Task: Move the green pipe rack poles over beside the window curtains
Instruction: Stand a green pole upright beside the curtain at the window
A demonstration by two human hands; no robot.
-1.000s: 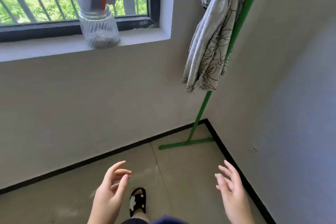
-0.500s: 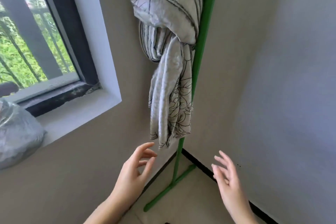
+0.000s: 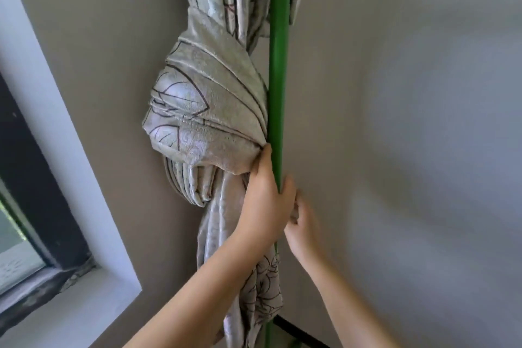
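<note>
Beige painted walls (image 3: pixel 99 70) meet at a corner, with a dark-framed window (image 3: pixel 31 192) set in a pale recessed surround (image 3: pixel 93 237) at the left. One glossy green metal pole (image 3: pixel 278 70) stands upright in the corner, just right of a grey curtain with a dark line-drawn floral print (image 3: pixel 209 121), which is tied into a large knot. Pole and knot touch along the knot's right edge. The left hand (image 3: pixel 265 200) is wrapped around the pole directly below the knot, thumb on the right side of the pole, fingers closed behind it and pressed against the curtain fabric. The right hand (image 3: pixel 303 229) sits immediately below the left, fingers curled toward the pole; whether it fully grips the pole cannot be determined, as the left hand covers the contact. A black skirting strip (image 3: pixel 299 333) runs along the bottom of the right-hand wall.
</note>
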